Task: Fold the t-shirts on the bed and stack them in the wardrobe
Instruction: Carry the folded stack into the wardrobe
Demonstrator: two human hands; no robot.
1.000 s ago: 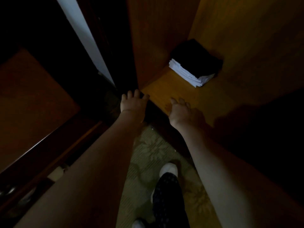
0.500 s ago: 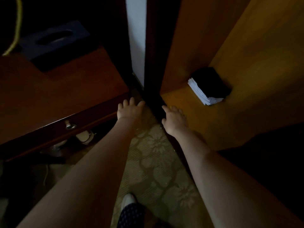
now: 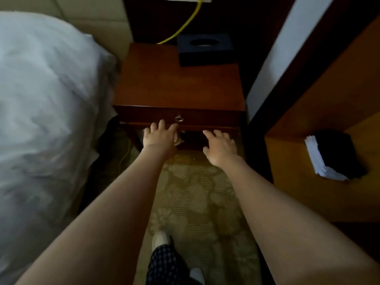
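A small stack of folded t-shirts (image 3: 331, 156), white ones below and a black one on top, lies on the orange wardrobe shelf (image 3: 292, 182) at the right. My left hand (image 3: 159, 136) and my right hand (image 3: 220, 147) are stretched out in front of me, empty, fingers spread, over the carpet just before the nightstand. Both are well left of the stack. The bed (image 3: 41, 99) with its white cover fills the left side; no loose t-shirt shows on the visible part.
A dark wooden nightstand (image 3: 181, 83) with a drawer knob stands straight ahead between bed and wardrobe. On it sits a dark tissue box (image 3: 204, 49), with a yellow cable behind. Patterned carpet (image 3: 195, 202) runs between bed and wardrobe; my foot is at the bottom.
My view has swung left, away from the wardrobe shelf toward the nightstand and bed. Both hands left the shelf edge and stay empty; the stack now lies at the far right.
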